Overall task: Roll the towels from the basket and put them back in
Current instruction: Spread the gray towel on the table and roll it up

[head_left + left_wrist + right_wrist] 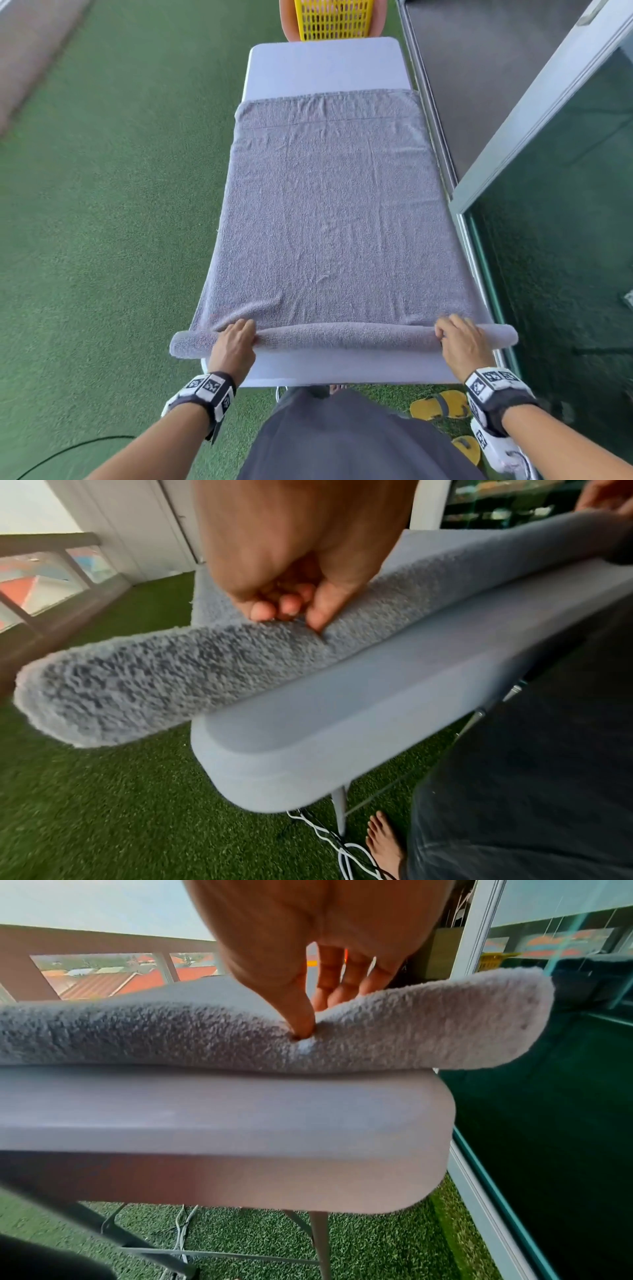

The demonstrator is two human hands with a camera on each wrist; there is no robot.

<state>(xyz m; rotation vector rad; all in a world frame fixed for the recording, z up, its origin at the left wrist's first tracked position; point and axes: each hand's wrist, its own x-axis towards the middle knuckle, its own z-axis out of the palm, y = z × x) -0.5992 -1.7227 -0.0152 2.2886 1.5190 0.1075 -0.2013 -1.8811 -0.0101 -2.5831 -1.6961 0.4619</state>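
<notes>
A grey towel [329, 212] lies flat along the white table [325, 68], its near end turned into a thin roll [342, 337] across the table's near edge. My left hand [236, 337] grips the roll [192, 664] near its left end, fingers curled over it and thumb [322, 615] pressed into the pile. My right hand [459, 337] holds the roll [205, 1037] near its right end, thumb [301, 1023] dug in front and fingers behind. Both roll ends stick out past the table sides. The yellow basket [334, 19] stands beyond the far end.
Green artificial turf [102, 205] surrounds the table. A glass sliding door with a metal frame [534, 137] runs close along the right side. Yellow sandals [442, 404] lie by my feet, and white cables [329, 840] trail under the table.
</notes>
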